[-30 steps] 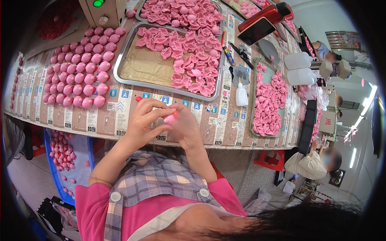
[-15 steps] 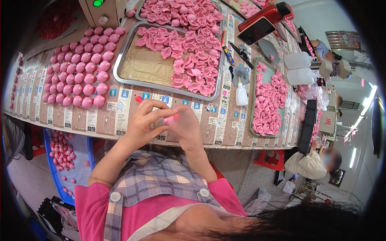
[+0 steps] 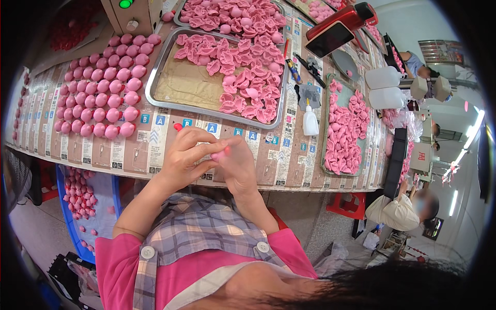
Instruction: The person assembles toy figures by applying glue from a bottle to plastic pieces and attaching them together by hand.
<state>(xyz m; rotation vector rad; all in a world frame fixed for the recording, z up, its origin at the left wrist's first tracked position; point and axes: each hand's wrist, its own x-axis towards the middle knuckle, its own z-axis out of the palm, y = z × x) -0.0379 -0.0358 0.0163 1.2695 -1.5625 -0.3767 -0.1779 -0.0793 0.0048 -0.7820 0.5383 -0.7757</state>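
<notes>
Both of my hands meet over the table's front edge, around one small pink piece with a red tip (image 3: pixel 222 154). My left hand (image 3: pixel 187 155) pinches it between bent fingers and thumb. My right hand (image 3: pixel 238 161) closes on its other side, and some of those fingers are hidden or blurred. A small red part (image 3: pixel 178 126) lies on the table just beyond my left knuckles. Behind the hands stands a metal tray (image 3: pixel 155 98) lined with brown paper, holding many pink shell-like pieces (image 3: pixel 243 72). To the left, rounded pink pieces with red ends (image 3: pixel 101 88) sit in rows.
Right of the tray stand a white squeeze bottle (image 3: pixel 310 123) and a second tray of pink pieces (image 3: pixel 343 134). A red device with a screen (image 3: pixel 336 33) is at the back. Below left is a blue bin (image 3: pixel 106 206). A co-worker (image 3: pixel 400 212) sits far right.
Both hands stay in nearly the same place, still around the pink piece. My right hand and the piece have turned very slightly.
</notes>
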